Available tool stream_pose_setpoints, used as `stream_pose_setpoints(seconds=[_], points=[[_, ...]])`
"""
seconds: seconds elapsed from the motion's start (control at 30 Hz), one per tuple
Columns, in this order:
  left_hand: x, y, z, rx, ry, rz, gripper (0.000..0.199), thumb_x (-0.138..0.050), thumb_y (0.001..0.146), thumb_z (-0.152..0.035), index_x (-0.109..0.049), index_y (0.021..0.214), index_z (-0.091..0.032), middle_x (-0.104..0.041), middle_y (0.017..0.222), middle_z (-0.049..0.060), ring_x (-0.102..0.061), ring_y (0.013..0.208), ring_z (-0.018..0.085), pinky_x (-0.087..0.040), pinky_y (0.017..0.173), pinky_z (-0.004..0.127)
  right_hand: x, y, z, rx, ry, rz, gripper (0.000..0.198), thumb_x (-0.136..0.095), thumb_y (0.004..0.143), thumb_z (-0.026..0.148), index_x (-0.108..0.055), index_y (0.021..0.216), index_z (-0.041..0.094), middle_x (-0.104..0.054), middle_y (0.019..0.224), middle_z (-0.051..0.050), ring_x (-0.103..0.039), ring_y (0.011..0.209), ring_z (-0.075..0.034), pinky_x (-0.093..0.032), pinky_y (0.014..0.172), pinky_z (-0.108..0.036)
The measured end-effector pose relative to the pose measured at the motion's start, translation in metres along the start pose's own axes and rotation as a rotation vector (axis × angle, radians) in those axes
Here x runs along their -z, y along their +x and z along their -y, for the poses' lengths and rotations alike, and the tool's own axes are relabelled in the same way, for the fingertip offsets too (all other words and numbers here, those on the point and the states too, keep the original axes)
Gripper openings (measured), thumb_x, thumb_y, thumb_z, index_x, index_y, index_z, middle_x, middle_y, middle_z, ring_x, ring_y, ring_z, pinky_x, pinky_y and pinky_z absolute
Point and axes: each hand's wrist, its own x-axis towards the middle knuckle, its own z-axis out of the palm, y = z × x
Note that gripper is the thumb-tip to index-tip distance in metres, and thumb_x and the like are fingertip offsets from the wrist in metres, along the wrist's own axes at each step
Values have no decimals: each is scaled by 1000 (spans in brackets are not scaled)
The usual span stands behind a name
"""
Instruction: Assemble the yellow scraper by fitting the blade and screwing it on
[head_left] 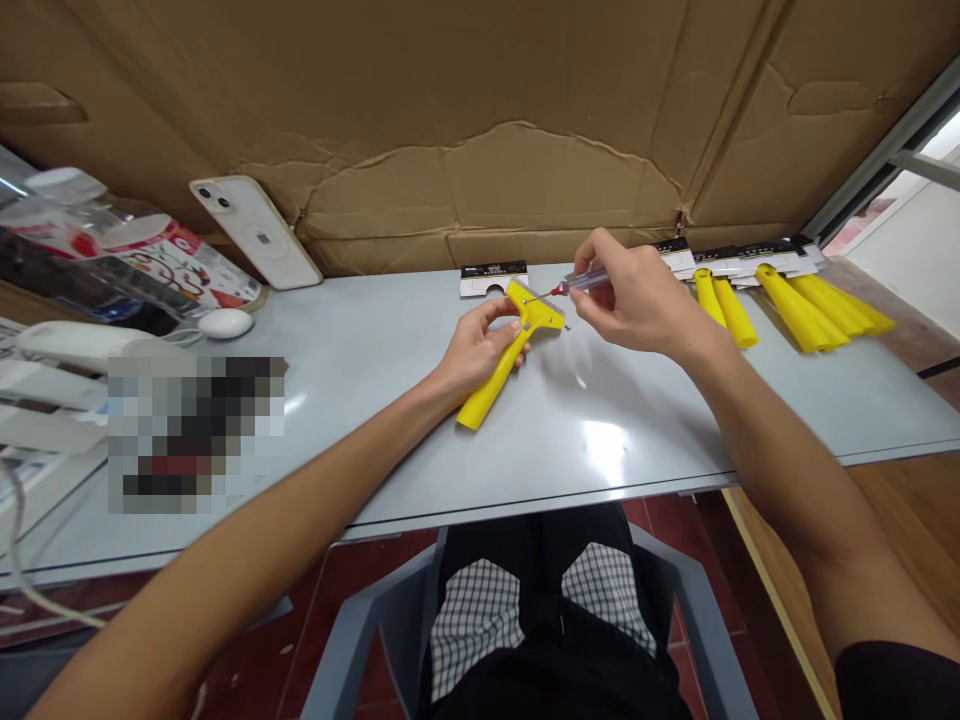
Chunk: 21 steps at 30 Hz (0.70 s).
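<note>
A yellow scraper (pixel 495 385) is gripped near its head by my left hand (pixel 482 345), with the fingers closed around it and its handle slanting down toward the table's front. Small screws show on the scraper's wide head. My right hand (pixel 626 290) closes on the clear handle of a screwdriver (pixel 581 284) with a red collar. The thin shaft points left, and its tip meets the scraper's head at the upper screw, as far as I can see. Just behind the head lies a black-and-white card (pixel 493 278) with a curved cutout.
Several yellow scrapers (pixel 799 305) with black-and-white cards lie at the right. Along the left are drink bottles (pixel 172 255), a white mouse (pixel 225 323) and a blurred-out object (pixel 195 430). A phone (pixel 259 230) leans on the cardboard (pixel 375 120) behind the table (pixel 645 440).
</note>
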Motion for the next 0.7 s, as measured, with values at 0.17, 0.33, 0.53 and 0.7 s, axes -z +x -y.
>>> stream_pose_setpoints(seconds=[0.17, 0.33, 0.53, 0.7], points=[[0, 0, 0, -12, 5, -9, 38, -80, 93, -34, -66, 123, -15, -74, 85, 4, -67, 60, 15, -57, 57, 29, -1, 0, -3, -11, 14, 5, 23, -69, 105, 39, -68, 123, 26, -75, 85, -5, -65, 77, -28, -47, 77, -42], [0, 0, 0, 2, -6, -17, 36, -78, 95, -32, -66, 125, -15, -73, 81, 3, -68, 60, 15, -57, 59, 29, -8, 2, -14, 0, 10, -63, 27, -67, 108, 53, -69, 113, 27, -72, 77, -6, -66, 78, -30, -49, 78, -44], [0, 1, 0, 13, -22, -15, 38, -82, 94, -34, -66, 124, -16, -73, 84, 4, -69, 62, 16, -58, 58, 29, -5, 1, -6, 18, 25, -47, 26, -72, 102, 43, -69, 121, 26, -73, 77, -5, -67, 76, -29, -48, 77, -44], [1, 2, 2, 22, -25, -15, 38, -81, 95, -33, -65, 124, -16, -73, 82, 4, -69, 60, 16, -57, 57, 29, -2, 0, -1, 26, 72, -27, 20, -68, 101, 36, -69, 118, 25, -77, 84, -6, -69, 78, -28, -47, 73, -41]])
